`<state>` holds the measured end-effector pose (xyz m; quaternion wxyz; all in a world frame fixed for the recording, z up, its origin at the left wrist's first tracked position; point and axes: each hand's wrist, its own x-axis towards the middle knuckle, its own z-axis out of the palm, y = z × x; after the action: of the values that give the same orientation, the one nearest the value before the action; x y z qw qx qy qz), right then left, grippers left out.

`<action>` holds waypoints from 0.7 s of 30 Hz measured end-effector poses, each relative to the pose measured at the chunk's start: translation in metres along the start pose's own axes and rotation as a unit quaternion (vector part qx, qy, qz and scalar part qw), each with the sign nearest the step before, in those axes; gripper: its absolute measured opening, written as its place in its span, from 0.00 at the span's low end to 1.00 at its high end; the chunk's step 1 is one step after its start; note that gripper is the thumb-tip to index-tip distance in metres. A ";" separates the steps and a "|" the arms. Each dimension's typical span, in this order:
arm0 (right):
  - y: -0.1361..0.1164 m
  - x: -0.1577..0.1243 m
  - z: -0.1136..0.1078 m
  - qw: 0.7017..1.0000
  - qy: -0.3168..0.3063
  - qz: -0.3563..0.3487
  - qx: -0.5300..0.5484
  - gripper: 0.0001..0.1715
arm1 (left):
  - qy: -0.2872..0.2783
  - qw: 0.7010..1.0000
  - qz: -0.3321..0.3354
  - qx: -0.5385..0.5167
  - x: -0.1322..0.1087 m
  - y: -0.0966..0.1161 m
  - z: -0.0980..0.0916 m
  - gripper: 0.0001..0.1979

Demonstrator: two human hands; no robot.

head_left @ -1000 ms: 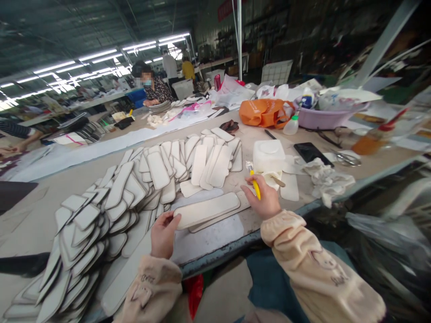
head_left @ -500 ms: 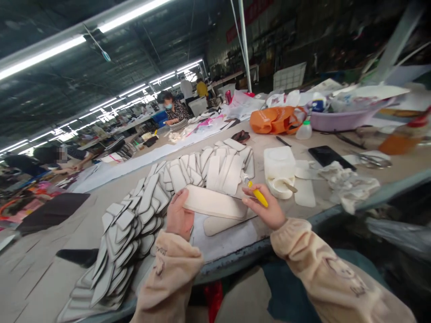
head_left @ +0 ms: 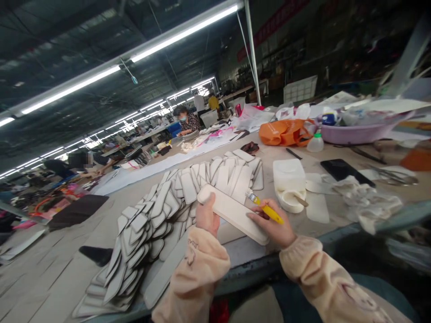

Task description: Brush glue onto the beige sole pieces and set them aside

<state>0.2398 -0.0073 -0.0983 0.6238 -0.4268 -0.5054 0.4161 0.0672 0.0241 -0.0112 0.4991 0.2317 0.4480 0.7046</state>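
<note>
My left hand (head_left: 208,216) grips one end of a long pale panel (head_left: 232,210) with rounded ends, thumb on top. In my right hand (head_left: 276,224) is a yellow-handled brush (head_left: 272,214), its bristle end pointing up and left; the fingers of that hand also touch the panel's right part. The panel is tilted, its right end lower. Beneath it lies another pale piece, partly hidden. A large spread of overlapping grey-edged panels (head_left: 158,202) curves behind and to the left of my hands. Right of them stands a white container (head_left: 288,172) with a round opening holding a stick.
On the table's right are a black phone (head_left: 346,172), crumpled white cloth (head_left: 367,202), an orange bag (head_left: 284,132), a small bottle (head_left: 315,142) and a purple basin (head_left: 363,132). A dark wedge-shaped object (head_left: 96,255) lies left. A masked person (head_left: 191,122) sits farther back.
The held panel has turned, its right end now lower and nearer me. My left thumb now lies over its top. The view has shifted, and more panels show beside my left forearm.
</note>
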 end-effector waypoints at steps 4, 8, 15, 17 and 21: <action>0.003 0.000 -0.002 1.000 -0.007 -0.011 -0.014 0.24 | -0.015 1.000 -0.027 0.003 0.005 -0.001 -0.005 0.11; 0.004 0.000 0.001 1.000 -0.015 -0.010 -0.010 0.24 | -0.042 0.998 -0.047 -0.001 0.010 0.002 -0.009 0.11; -0.011 -0.002 0.000 1.000 -0.025 0.000 -0.004 0.20 | -0.017 0.998 -0.064 0.003 0.013 0.013 -0.010 0.09; -0.017 -0.002 -0.003 1.000 -0.024 0.002 0.002 0.18 | 0.009 0.997 -0.077 0.011 0.016 0.020 -0.013 0.09; -0.023 -0.001 -0.004 0.996 -0.027 0.061 0.062 0.19 | 0.028 0.997 -0.075 0.006 0.025 0.032 -0.020 0.10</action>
<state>0.2457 -0.0149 -0.0774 0.6086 -0.4061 -0.4682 0.4955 0.0259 0.0357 0.0032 0.5362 0.1805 0.4820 0.6690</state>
